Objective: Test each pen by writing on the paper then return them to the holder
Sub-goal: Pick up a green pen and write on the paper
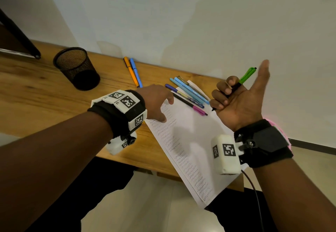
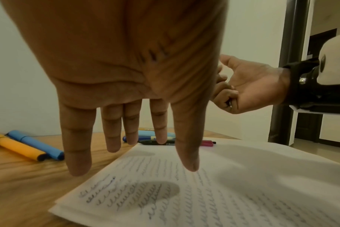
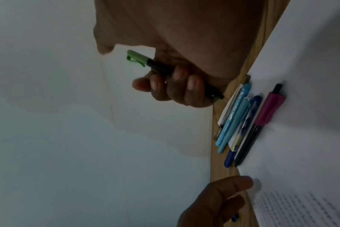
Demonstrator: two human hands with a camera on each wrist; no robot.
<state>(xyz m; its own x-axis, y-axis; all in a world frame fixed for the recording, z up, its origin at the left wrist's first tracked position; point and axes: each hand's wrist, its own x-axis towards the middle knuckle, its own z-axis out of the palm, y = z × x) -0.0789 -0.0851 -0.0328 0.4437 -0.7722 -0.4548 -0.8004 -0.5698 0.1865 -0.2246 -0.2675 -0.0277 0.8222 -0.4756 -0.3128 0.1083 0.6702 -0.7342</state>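
My right hand (image 1: 234,95) is raised palm-up above the paper's far right corner, fingers curled round a black pen with a green cap (image 1: 245,76), thumb stretched out; the same green-capped pen (image 3: 138,59) shows in the right wrist view. My left hand (image 1: 158,102) hovers with straight fingers over the paper's upper left part, holding nothing. The white paper (image 1: 192,137) carries several rows of scribbles. A black mesh holder (image 1: 77,67) stands empty at the far left. Several pens (image 1: 189,93) lie in a bunch at the paper's top edge, among them a pink-capped pen (image 1: 199,110).
An orange pen (image 1: 131,71) and a blue pen (image 1: 136,72) lie side by side on the wooden desk (image 1: 36,93) near the wall. The paper hangs over the desk's front edge. A dark stand (image 1: 20,35) rises at the far left.
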